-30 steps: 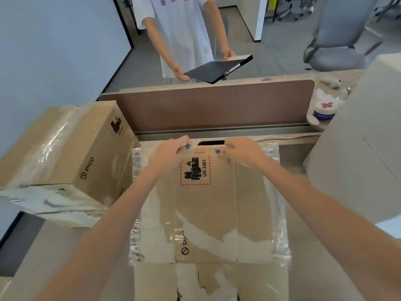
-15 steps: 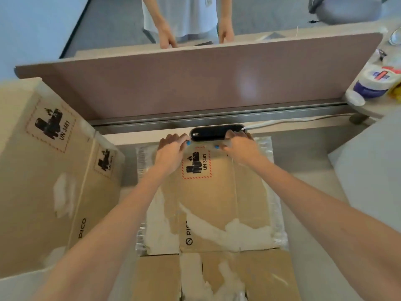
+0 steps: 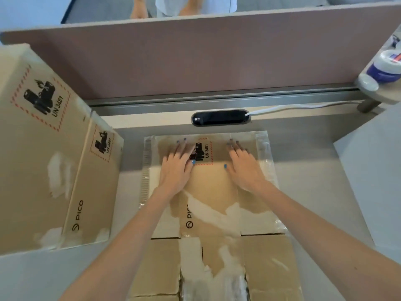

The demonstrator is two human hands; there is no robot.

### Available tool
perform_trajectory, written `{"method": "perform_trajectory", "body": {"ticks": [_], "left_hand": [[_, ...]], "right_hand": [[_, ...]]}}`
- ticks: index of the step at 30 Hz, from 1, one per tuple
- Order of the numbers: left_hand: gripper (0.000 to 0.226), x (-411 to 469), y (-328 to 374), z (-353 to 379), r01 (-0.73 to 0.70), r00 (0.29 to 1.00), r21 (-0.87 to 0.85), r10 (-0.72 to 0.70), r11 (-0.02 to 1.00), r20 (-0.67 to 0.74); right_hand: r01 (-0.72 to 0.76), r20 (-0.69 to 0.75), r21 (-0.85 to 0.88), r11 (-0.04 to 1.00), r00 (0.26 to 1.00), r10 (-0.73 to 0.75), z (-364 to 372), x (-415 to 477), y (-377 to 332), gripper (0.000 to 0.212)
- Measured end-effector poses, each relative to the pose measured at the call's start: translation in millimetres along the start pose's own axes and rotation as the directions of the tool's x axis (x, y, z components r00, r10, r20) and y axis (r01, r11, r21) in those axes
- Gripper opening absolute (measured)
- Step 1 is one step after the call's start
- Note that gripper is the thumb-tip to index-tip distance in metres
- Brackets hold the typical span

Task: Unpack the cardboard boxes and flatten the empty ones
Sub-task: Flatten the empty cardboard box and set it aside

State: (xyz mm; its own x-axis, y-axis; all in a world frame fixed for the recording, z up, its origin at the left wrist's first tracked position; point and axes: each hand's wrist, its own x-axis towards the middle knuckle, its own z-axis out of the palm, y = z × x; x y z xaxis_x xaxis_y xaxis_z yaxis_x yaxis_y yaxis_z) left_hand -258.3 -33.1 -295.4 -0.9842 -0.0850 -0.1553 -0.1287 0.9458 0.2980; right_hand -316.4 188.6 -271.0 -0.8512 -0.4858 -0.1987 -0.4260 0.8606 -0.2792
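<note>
Both hands slid back from the twelve o'clock edge; left hand (image 3: 176,168) and right hand (image 3: 244,168) press flat, fingers straight, on the flattened, tape-torn cardboard box (image 3: 213,192).

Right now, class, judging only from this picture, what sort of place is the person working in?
Probably an office workstation: a desk backed by a divider panel, with a black cable port and a white cable.

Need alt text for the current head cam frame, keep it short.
The left hand and right hand press palms-down, fingers straight, on a flattened cardboard box lying on the desk. Unflattened PICO boxes stand at the left. A brown divider panel and a black cable port lie beyond.
</note>
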Motion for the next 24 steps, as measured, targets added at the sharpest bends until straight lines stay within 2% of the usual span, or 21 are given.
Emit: {"method": "perform_trajectory", "body": {"ticks": [6, 9, 16, 24], "left_hand": [[0.059, -71, 6, 29, -0.005, 0.998, 0.003, 0.005, 1.0, -0.062], [0.061, -90, 10, 37, 0.019, 0.998, 0.04, -0.017, 0.999, -0.055], [0.062, -82, 10, 45, 0.061, 0.997, 0.116, -0.054, 0.991, -0.062], [0.06, -64, 5, 52, 0.05, 0.988, 0.149, -0.028, 0.988, -0.151]], "right_hand": [[-0.07, -0.022, 0.006, 0.998, 0.997, 0.07, 37, -70, -17, 0.059], [-0.076, -0.031, -0.039, 0.996, 0.997, 0.075, 54, -87, -18, 0.073], [-0.047, -0.019, -0.11, 0.993, 0.999, 0.046, 67, -74, -3, 0.079], [-0.079, -0.136, -0.16, 0.984, 0.989, 0.057, 73, -62, -4, 0.073]]}}
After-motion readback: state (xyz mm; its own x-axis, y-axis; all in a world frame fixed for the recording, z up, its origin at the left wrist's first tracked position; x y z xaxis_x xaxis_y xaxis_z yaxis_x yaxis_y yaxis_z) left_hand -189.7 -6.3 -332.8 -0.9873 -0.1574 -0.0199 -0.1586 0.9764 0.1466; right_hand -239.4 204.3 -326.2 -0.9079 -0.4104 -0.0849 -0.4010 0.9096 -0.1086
